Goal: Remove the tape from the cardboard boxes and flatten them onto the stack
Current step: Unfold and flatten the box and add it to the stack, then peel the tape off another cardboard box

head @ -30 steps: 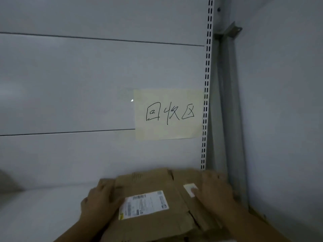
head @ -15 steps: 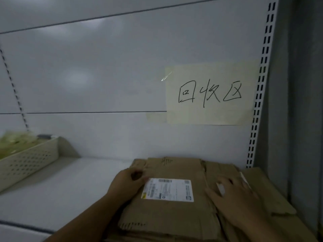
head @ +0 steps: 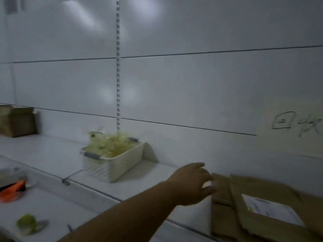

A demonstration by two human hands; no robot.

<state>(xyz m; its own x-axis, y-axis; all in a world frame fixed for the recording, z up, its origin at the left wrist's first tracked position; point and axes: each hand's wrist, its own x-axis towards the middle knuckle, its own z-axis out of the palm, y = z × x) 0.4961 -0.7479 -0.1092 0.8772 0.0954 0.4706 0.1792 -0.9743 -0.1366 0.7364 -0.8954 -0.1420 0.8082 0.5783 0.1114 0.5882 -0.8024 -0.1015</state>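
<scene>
The stack of flattened cardboard [head: 262, 187] lies on the white shelf at the lower right, its top sheet bearing a white shipping label [head: 271, 210]. My left hand [head: 192, 184] reaches across the shelf with loosely curled fingers at the stack's left edge and holds nothing. My right hand is out of view. An unflattened brown cardboard box [head: 17, 121] stands far left against the back panel. A cream basket [head: 122, 165] in the middle holds crumpled clear tape [head: 108, 144].
An orange-handled tool [head: 12, 189] lies at the left edge, blurred. A small greenish wad [head: 28, 224] sits on the near shelf. A paper sign with handwriting [head: 297, 128] hangs on the back panel above the stack.
The view has swung left, bringing the basket and the far box into sight. My right hand has left the frame. My left hand has slid off the label to the stack's left edge.
</scene>
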